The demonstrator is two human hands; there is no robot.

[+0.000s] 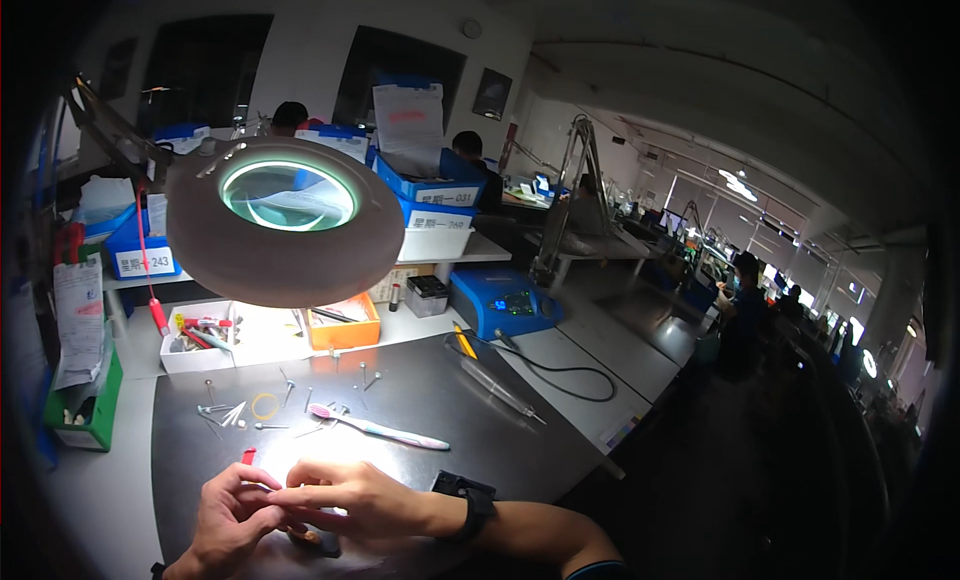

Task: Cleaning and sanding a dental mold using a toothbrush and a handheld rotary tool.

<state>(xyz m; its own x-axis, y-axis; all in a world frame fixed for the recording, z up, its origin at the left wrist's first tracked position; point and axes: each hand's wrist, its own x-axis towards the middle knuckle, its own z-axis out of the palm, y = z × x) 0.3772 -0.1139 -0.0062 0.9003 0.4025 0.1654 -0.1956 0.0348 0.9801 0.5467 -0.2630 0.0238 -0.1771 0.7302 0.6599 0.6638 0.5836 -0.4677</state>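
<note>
Left hand [228,525] and right hand [355,500] pressed together just below the pink-handled plastic toothbrush [380,430], fingers curled tight around a small brown object [300,533], barely visible. Round lit magnifier lamp [285,220] well above the toothbrush.

Dark mat [420,395] on white bench [600,380]: toothbrush [380,430], rubber band [265,407], scattered burs [225,412], handpiece [497,386], orange tray [343,325], white tray [198,340].
</note>
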